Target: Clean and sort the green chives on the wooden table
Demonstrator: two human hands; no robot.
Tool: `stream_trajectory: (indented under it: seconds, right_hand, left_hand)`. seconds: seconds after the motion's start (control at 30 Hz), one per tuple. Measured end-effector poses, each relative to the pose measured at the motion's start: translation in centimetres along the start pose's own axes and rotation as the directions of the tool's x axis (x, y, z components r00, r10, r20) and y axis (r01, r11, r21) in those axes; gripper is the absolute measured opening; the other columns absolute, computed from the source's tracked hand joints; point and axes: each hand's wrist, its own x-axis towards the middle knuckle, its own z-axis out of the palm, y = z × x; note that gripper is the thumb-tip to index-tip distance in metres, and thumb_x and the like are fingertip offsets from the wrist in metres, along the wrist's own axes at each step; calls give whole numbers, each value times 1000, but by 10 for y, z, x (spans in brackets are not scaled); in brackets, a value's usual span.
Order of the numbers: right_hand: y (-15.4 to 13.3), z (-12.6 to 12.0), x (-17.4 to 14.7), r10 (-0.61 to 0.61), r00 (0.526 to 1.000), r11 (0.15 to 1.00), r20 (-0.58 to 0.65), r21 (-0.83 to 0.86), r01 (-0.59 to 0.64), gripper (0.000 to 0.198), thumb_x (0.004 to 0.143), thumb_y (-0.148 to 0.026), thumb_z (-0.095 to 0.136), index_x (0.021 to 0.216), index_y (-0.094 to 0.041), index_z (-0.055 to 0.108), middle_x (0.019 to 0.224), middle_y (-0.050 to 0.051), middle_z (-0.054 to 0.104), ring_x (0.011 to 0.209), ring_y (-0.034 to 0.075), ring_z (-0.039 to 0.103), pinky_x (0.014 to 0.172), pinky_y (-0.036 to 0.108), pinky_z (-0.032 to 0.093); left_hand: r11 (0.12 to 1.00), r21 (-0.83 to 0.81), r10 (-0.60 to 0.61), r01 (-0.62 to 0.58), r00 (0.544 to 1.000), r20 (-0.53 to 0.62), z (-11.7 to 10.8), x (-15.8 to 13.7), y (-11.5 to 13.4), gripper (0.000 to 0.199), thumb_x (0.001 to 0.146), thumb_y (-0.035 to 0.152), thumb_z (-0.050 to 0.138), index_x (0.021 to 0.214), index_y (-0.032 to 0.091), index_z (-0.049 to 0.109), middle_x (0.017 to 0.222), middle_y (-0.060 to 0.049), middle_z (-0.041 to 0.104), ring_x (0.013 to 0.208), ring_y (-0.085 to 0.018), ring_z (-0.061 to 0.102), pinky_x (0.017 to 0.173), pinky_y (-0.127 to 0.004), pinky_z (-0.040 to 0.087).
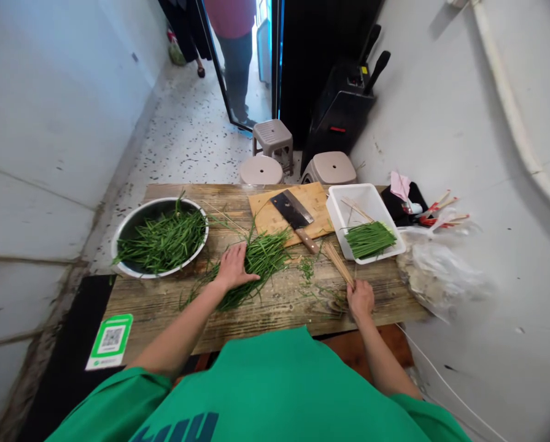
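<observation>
Right, so the loose pile of green stalks point(268, 258) sat left of centre on the worktop point(288, 304), long axis slanting from near left to far right. Directly beneath the left hand point(232, 267) it lay, with plenty of stalks spilling out to the right of the thumb; those fingers were spread wide and flat over the greens, gripping nothing. Clearly the left hand was the nearer one!

Across to the right, the right hand point(361, 299) was down at the near end of a bundle of thin wooden sticks point(338, 263), which slanted the other way, far left to near right. Its fingers were bent there, but whether they had closed on any stick, you couldn't tell.

Beyond the pile came the cutting board point(263, 205), a cleaver point(293, 212) across it, handle towards near right. Far right, a white tub point(366, 197) held a neat bundle of stalks point(371, 239); far left, a metal bowl point(117, 245) brimmed with loose greens point(164, 239). And past the worktop's far edge? Plastic stools point(261, 169), a speckled floor point(178, 123), and a person point(236, 67) standing by the door.
</observation>
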Motion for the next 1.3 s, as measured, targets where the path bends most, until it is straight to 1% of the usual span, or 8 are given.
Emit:
stream_trajectory:
  seconds: [0.13, 0.3, 0.43, 0.53, 0.6, 0.67, 0.77, 1.3]
  right_hand:
    - [-2, -1, 5, 52, 998, 999, 39, -6, -52, 33, 79, -32, 50, 101, -10, 60, 88, 14, 57, 85, 23, 50, 71, 30, 34]
    - [7, 2, 6, 52, 997, 998, 58, 36, -54, 28, 79, -32, 50, 93, -12, 64, 83, 11, 60, 80, 21, 53, 69, 27, 36]
    - [14, 7, 4, 67, 996, 994, 61, 87, -72, 30, 81, -33, 46, 87, -12, 66, 77, 10, 60, 72, 19, 54, 65, 26, 36]
    - [18, 8, 3, 61, 997, 990, 53, 125, -67, 29, 81, -29, 43, 86, -13, 66, 78, 9, 61, 72, 18, 54, 64, 25, 36]
    - [18, 9, 3, 57, 997, 987, 42, 145, -63, 29, 81, -28, 41, 87, -14, 66, 78, 8, 61, 72, 17, 54, 65, 25, 36]
    - [19, 9, 3, 50, 998, 986, 35, 157, -55, 30, 81, -28, 40, 87, -14, 66, 78, 7, 61, 73, 17, 54, 66, 25, 36]
    - [19, 9, 3, 32, 999, 986, 36, 163, -38, 29, 81, -29, 41, 86, -15, 67, 78, 7, 61, 73, 17, 53, 67, 25, 36]
    - [19, 1, 7, -68, 990, 997, 125, 44, 63, 28, 81, -30, 43, 83, -15, 67, 79, 8, 63, 71, 17, 56, 61, 25, 36]
  left_hand:
    - [996, 77, -42, 41, 999, 6, 21, 2, 26, 112, 51, 52, 69, 138, 8, 14, 137, -24, 29, 127, -37, 24, 101, -47, 19]
    - [993, -116, -21, 34, 994, 106, 20, 15, 8, 74, 68, 24, 54, 134, 8, 27, 121, -18, 52, 111, -26, 48, 93, -35, 35]
    - [943, -333, 106, -19, 963, 246, 6, 26, -15, 59, 69, 28, 51, 126, 13, 43, 115, -8, 58, 104, -22, 54, 91, -32, 40]
    - [960, -279, 41, 9, 984, 175, -1, 23, -18, 73, 68, 39, 56, 131, 9, 34, 124, -13, 51, 112, -25, 48, 95, -35, 37]
    - [990, -139, -31, 33, 999, 19, -2, 13, -14, 89, 66, 48, 59, 137, 8, 22, 136, -18, 36, 124, -29, 35, 101, -39, 29]
    - [999, 9, 33, -32, 997, -69, 2, -5, -8, 90, 67, 52, 56, 138, 12, 19, 143, -16, 21, 131, -30, 19, 105, -43, 16]
    - [973, 143, 178, -180, 984, 26, 12, -34, 0, 69, 76, 49, 48, 137, 22, 27, 146, -9, 16, 134, -26, 9, 107, -44, 4]
    - [952, 216, 218, -216, 976, 15, 36, -137, -8, 51, 86, 32, 36, 136, 27, 27, 145, -5, 18, 134, -22, 12, 107, -46, 2]
